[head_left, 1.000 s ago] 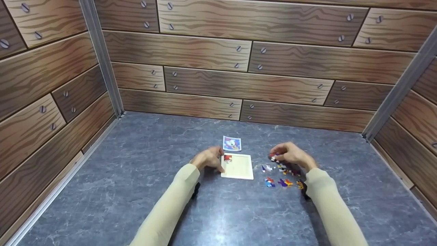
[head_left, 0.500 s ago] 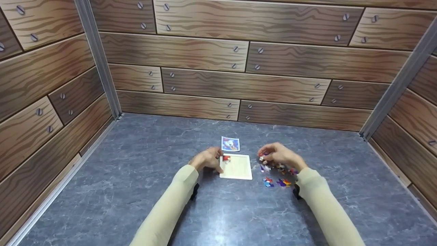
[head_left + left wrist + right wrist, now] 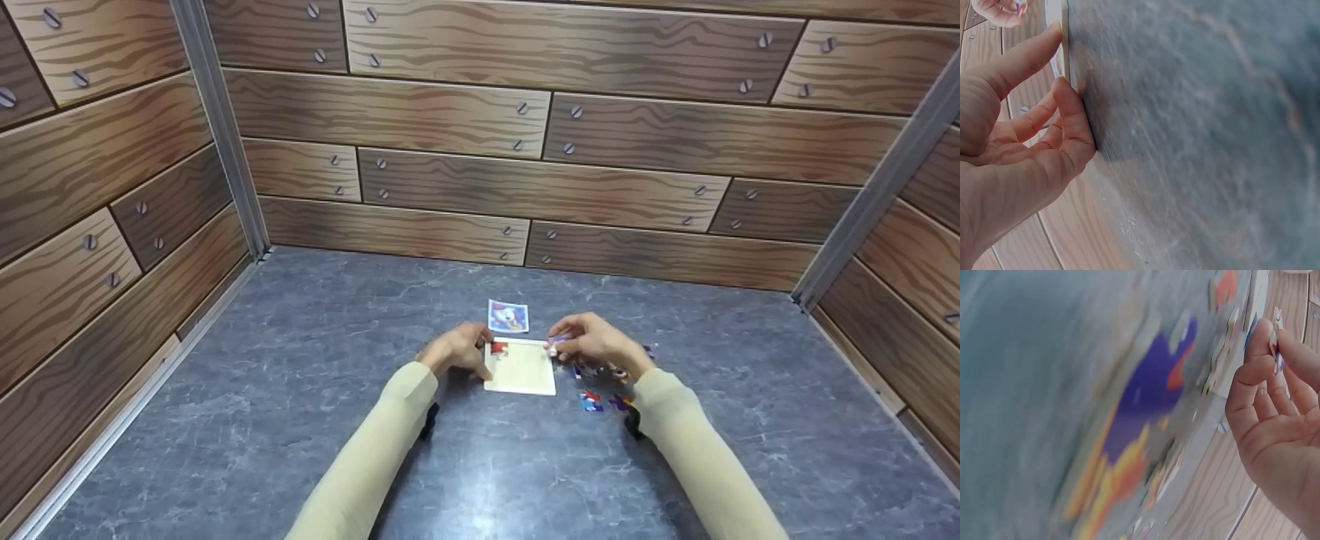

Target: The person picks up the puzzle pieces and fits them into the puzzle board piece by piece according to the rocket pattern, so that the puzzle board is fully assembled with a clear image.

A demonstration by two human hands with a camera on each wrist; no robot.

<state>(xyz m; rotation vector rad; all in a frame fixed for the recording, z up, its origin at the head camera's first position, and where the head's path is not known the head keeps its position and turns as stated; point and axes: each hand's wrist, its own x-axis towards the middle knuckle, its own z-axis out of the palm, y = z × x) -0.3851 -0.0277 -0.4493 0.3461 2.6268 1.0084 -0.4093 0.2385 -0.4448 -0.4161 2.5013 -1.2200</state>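
Note:
My left hand rests at the left side of a pale wooden puzzle tray, steadying it. In the left wrist view, its thumb and bent index finger meet the tray's edge. A red jigsaw piece lies in the tray's far left corner. Between thumb and fingertips, my right hand pinches a small white and purple jigsaw piece, held just over the tray's far right corner. Curled fingers partly cover that piece.
Behind the tray lies a square picture card with a white figure on blue. Right of the tray, several loose pieces are spread, among them a red and blue piece and a purple and orange piece. Wood-patterned walls enclose the table.
My right hand has moved left from the loose pieces to the tray's right edge, carrying the pinched jigsaw piece. My left hand and the tray stay in place.

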